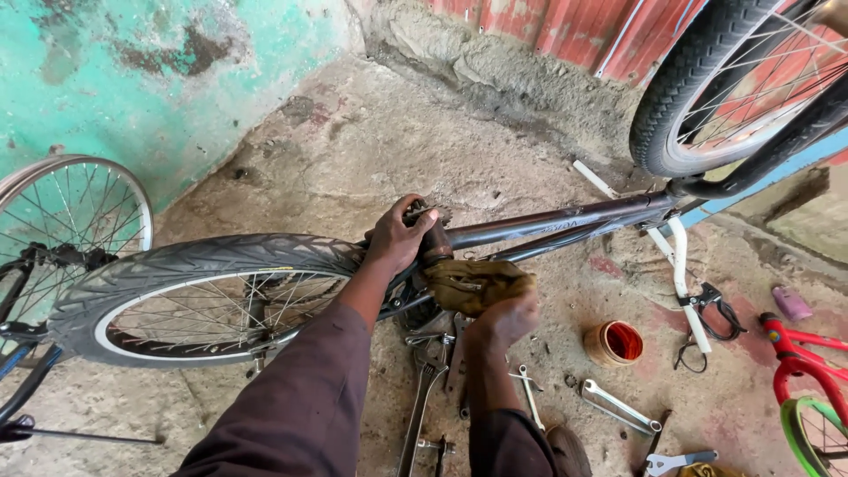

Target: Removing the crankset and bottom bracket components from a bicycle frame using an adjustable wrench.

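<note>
Left hand clamped round the bike's bottom bracket — right hand closed on a grimy rag, pressed just beside it.

Rough concrete floor carries spanners, an orange tub, perhaps a brake lever.

My right hand holds a grimy cloth rag; matt dark metal frame; ribbed rubber tyre; rough concrete floor.
</note>
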